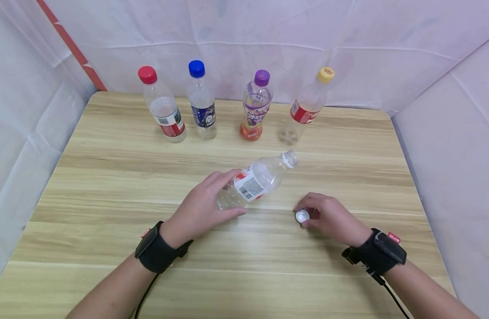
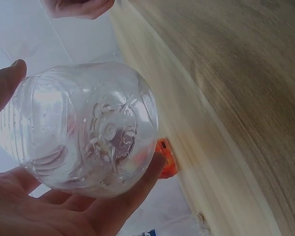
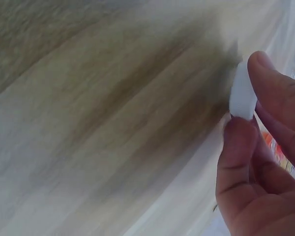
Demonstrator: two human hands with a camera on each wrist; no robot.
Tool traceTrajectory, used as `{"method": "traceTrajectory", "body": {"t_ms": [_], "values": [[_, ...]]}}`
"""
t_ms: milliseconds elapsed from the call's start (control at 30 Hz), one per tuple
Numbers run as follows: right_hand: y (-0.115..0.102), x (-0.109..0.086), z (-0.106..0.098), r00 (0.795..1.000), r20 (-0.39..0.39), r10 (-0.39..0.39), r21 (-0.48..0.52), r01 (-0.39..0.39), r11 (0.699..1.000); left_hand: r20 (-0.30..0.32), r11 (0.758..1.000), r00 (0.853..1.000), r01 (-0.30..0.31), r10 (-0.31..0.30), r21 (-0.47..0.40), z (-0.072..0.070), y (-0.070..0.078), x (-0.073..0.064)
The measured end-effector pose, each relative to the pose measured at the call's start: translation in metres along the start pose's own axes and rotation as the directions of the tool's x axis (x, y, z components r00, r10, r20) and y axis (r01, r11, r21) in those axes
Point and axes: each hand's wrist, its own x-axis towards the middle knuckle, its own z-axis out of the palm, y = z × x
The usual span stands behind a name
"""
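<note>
Bare forearms (image 1: 110,283) lead the head view; the left grip (image 1: 200,206) holds a clear, uncapped plastic bottle (image 1: 264,177) over the wooden tabletop (image 1: 252,274). Left wrist view: light and squashable, I'd say; cup it mid-body. Right wrist view: the right grip (image 3: 265,189) pinches a stiff-looking round white cap (image 3: 242,93).

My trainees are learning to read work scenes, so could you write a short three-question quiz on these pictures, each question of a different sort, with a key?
1. True or false: the left hand holds the uncapped bottle.

2. What does the right hand pinch?
A) a pen
B) a white cap
C) a cup

3. Fill in the blank. Along the back row in the head view, left to right: red cap, blue cap, ____, yellow cap.

Key:
1. True
2. B
3. purple cap
</note>
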Motion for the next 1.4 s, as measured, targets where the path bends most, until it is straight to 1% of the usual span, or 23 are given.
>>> {"method": "traceTrajectory", "body": {"t_ms": [167, 467, 633, 667, 767, 833, 900, 967, 1000, 1033, 1100, 1167, 1233, 1300, 1333, 1400], "values": [[-0.007, 0.002, 0.002, 1.000, 0.008, -0.015, -0.024, 0.015, 1.000, -0.001, 1.000, 1.000, -0.008, 0.008, -0.006, 0.001, 0.002, 0.000], [-0.011, -0.005, -0.005, 1.000, 0.006, 0.004, -0.137, -0.003, 0.991, -0.002, 1.000, 1.000, -0.014, 0.014, -0.011, 0.002, 0.007, 0.000], [-0.011, -0.008, -0.010, 1.000, 0.004, 0.002, -0.134, -0.002, 0.991, -0.003, 1.000, 1.000, -0.022, 0.021, -0.010, 0.004, 0.007, -0.001], [-0.012, -0.008, -0.012, 1.000, 0.003, 0.013, -0.135, -0.013, 0.991, -0.001, 1.000, 1.000, -0.023, 0.023, -0.012, 0.005, 0.008, -0.001], [-0.021, -0.009, -0.022, 0.999, -0.011, 0.043, -0.111, -0.044, 0.993, 0.005, 1.000, 1.000, -0.024, 0.024, -0.020, 0.005, 0.010, -0.001], [-0.028, -0.008, -0.030, 0.997, -0.039, 0.061, -0.074, -0.064, 0.995, 0.006, 0.999, 1.000, -0.025, 0.026, -0.039, 0.006, 0.012, -0.002], [-0.035, -0.006, -0.037, 0.996, -0.073, 0.049, 0.004, -0.049, 0.999, 0.005, 0.997, 0.999, -0.036, 0.037, -0.062, 0.007, 0.014, -0.003], [-0.043, -0.002, -0.040, 0.995, -0.100, 0.013, 0.113, -0.002, 0.994, 0.001, 0.995, 0.999, -0.051, 0.051, -0.087, 0.010, 0.016, -0.003], [-0.048, -0.001, -0.041, 0.994, -0.107, 0.002, 0.170, 0.017, 0.985, -0.003, 0.993, 0.998, -0.059, 0.059, -0.100, 0.011, 0.017, -0.004], [-0.053, 0.002, -0.041, 0.994, -0.110, -0.015, 0.239, 0.041, 0.970, -0.008, 0.991, 0.998, -0.069, 0.069, -0.114, 0.012, 0.018, -0.004], [-0.064, 0.006, -0.039, 0.994, -0.103, -0.036, 0.382, 0.073, 0.921, -0.024, 0.987, 0.996, -0.084, 0.082, -0.140, 0.014, 0.020, -0.005], [-0.075, 0.011, -0.034, 0.994, -0.099, -0.046, 0.512, 0.090, 0.854, -0.041, 0.982, 0.996, -0.088, 0.082, -0.168, 0.016, 0.023, -0.006], [-0.084, 0.015, -0.028, 0.993, -0.108, -0.054, 0.620, 0.110, 0.777, -0.055, 0.976, 0.995, -0.087, 0.078, -0.198, 0.019, 0.026, -0.006], [-0.091, 0.019, -0.023, 0.990, -0.130, -0.055, 0.692, 0.130, 0.710, -0.061, 0.973, 0.996, -0.077, 0.065, -0.218, 0.021, 0.029, -0.006], [-0.094, 0.020, -0.020, 0.988, -0.146, -0.055, 0.712, 0.144, 0.688, -0.063, 0.972, 0.996, -0.073, 0.060, -0.225, 0.022, 0.030, -0.006], [-0.098, 0.023, -0.015, 0.983, -0.176, -0.047, 0.729, 0.162, 0.665, -0.067, 0.969, 0.996, -0.068, 0.054, -0.236, 0.024, 0.032, -0.005]]}}
